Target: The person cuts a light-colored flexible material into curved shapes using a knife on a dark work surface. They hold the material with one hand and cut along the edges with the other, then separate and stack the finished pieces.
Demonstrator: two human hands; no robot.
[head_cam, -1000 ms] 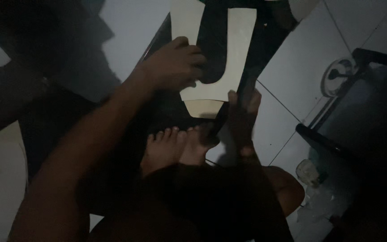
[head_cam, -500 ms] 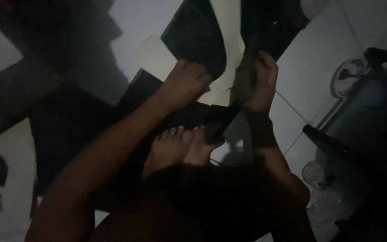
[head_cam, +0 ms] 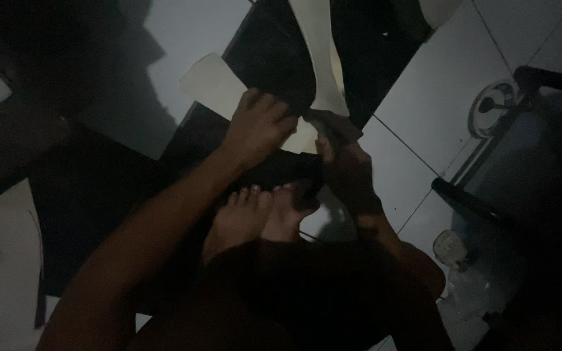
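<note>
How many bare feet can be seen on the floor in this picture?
2. One foot lies below the left hand; the other foot is beside it, touching it, below the right hand. The dim light hides the heels.

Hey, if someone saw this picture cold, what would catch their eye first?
Probably the pale cream cut-out sheet at top centre, bright against the dark sheet under it on the white tiled floor. Just below, the left hand presses on the cream piece while the right hand grips its edge. The person's bare feet rest right beneath the hands, in a very dim scene.
</note>
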